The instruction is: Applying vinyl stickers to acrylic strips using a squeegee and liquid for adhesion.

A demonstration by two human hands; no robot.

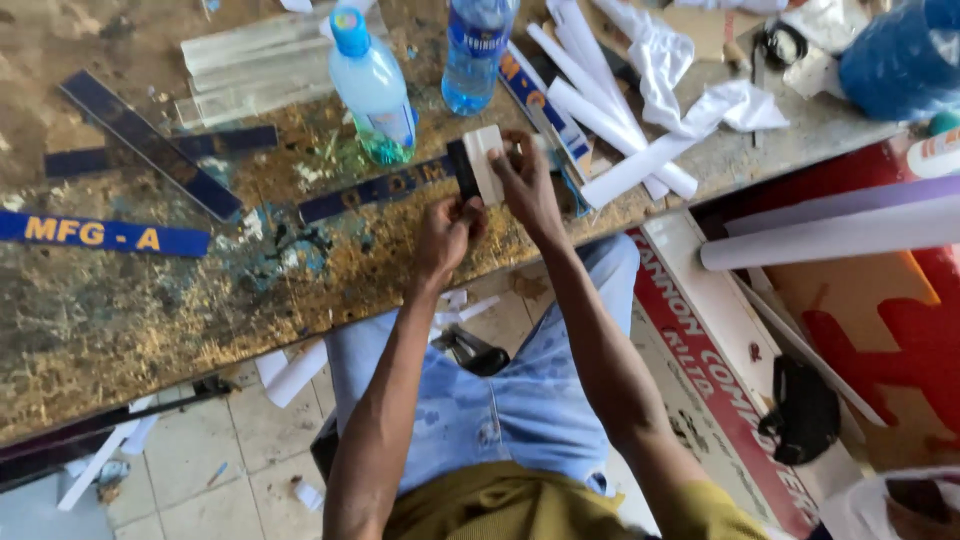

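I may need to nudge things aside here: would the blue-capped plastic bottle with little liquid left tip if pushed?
Probably. The bottle stands upright, tall and narrow, with liquid only near its base, so it looks light. The worn tabletop is rough, which might catch its base rather than let it slide.

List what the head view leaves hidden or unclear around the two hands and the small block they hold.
- White block: its far face is hidden behind the block itself.
- Right hand fingers: tips hidden behind the block.
- Left hand: palm turned away.
- Two water bottles: the right one's top is cut off by the upper edge.
- Blue strip: partly covered by the hands.
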